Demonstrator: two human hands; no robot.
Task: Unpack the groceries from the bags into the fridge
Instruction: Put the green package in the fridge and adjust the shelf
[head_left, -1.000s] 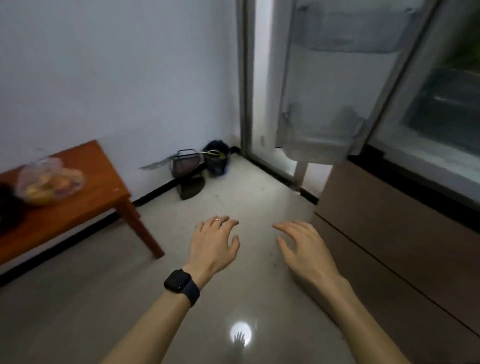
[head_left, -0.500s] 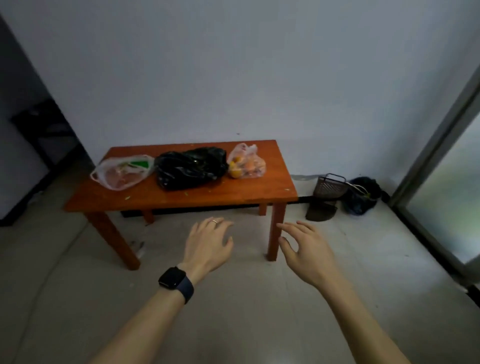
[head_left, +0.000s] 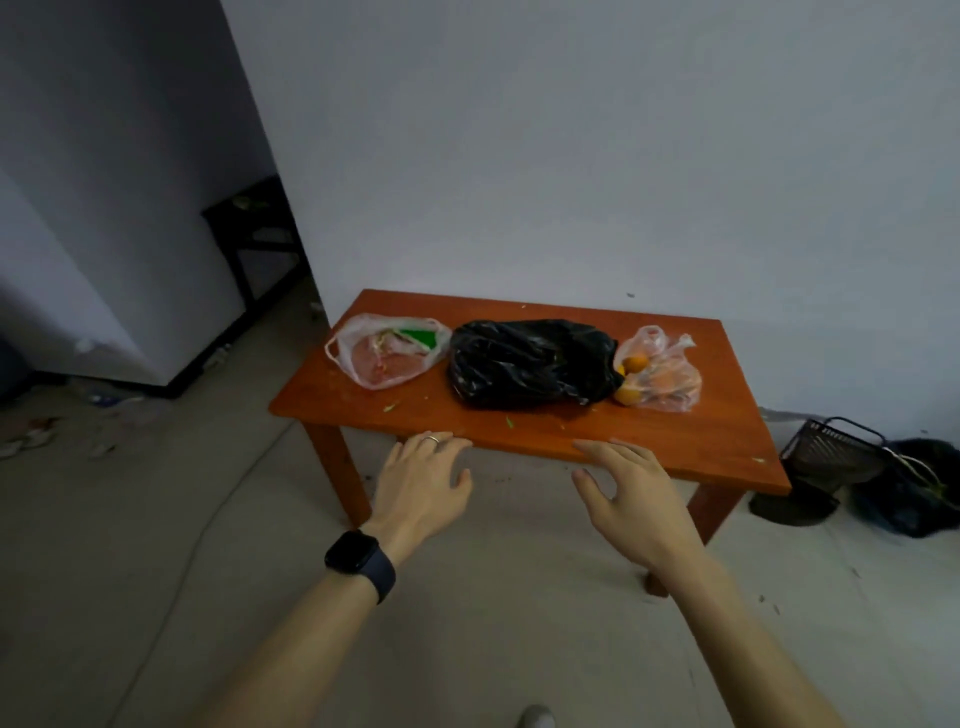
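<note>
Three bags lie in a row on a low orange wooden table (head_left: 675, 441). On the left is a clear bag (head_left: 387, 353) with reddish food and a green label. A black plastic bag (head_left: 530, 361) fills the middle. At the right a clear bag (head_left: 657, 374) holds orange fruit. My left hand (head_left: 423, 483), with a ring and a dark watch on the wrist, hovers open at the table's front edge. My right hand (head_left: 631, 493) is also open and holds nothing, just in front of that edge. The fridge is out of view.
A dark wire basket (head_left: 831, 452) and a dark bundle (head_left: 919, 488) sit on the floor right of the table by the wall. A dark side table (head_left: 254, 234) stands in a recess at the back left. Litter is scattered on the floor at left.
The view has swung left from the open fridge to the table and come closer. Both hands stay open and now reach the table's front edge.
</note>
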